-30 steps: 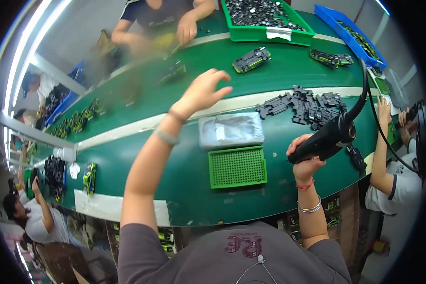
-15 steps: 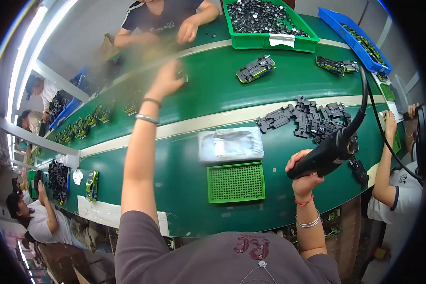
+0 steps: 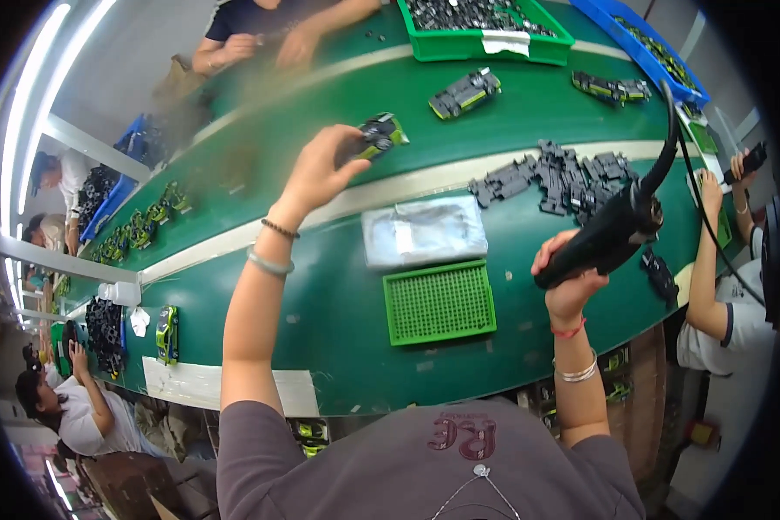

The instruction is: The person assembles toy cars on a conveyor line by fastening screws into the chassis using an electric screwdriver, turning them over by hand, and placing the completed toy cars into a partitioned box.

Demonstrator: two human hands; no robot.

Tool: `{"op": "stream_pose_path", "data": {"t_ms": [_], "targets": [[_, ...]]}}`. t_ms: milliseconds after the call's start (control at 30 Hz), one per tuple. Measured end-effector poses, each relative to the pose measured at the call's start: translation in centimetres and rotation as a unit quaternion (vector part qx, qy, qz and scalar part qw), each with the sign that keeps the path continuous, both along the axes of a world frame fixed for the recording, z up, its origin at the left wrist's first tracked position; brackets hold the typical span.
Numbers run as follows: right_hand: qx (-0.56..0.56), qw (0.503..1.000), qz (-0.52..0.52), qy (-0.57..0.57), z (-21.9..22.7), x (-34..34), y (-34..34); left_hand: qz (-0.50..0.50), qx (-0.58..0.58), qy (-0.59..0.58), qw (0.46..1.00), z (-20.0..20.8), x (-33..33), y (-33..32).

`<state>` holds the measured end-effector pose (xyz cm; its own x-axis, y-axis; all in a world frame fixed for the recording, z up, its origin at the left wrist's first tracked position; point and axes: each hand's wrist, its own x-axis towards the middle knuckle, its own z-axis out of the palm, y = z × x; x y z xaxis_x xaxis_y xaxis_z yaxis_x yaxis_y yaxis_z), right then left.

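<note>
My left hand [image 3: 323, 169] reaches over the far strip of the bench, its fingers closed round the near end of a green-and-black toy car [image 3: 383, 135]. A black corded power tool, like an electric screwdriver [image 3: 602, 247], is gripped in my right hand [image 3: 570, 282]; its cable rises from the upper end. Beyond it lies a pile of black toy car chassis [image 3: 563, 182]. Between my arms are a green perforated basket [image 3: 439, 303] and, behind it, a pale plastic-wrapped bundle [image 3: 425, 232].
Two toy cars, one centre [image 3: 464, 93] and one right [image 3: 611, 87], lie on the far strip. Behind stands a green bin of small dark parts [image 3: 494, 43], beside a blue crate [image 3: 659, 48]. Co-workers sit opposite and at both sides. A toy car [image 3: 167, 334] stands at left.
My left hand has come back nearer and to the right, and the toy car now shows clearly in it. My right hand still holds the tool. The view has tilted slightly downward.
</note>
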<state>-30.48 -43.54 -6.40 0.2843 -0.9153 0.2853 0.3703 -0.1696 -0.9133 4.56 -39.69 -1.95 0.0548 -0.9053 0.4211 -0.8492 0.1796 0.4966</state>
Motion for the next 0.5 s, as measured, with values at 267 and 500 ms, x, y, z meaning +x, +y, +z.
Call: {"op": "stream_pose_path", "data": {"t_ms": [267,500], "targets": [[-0.039,0.999,0.001,0.004,0.5,0.3,0.1,-0.136,0.064,-0.06,0.987,1.1,-9.8,4.5],[-0.04,0.999,-0.006,0.005,0.6,0.1,0.5,-0.104,0.07,-0.087,0.988,0.7,-9.6,5.6]]}}
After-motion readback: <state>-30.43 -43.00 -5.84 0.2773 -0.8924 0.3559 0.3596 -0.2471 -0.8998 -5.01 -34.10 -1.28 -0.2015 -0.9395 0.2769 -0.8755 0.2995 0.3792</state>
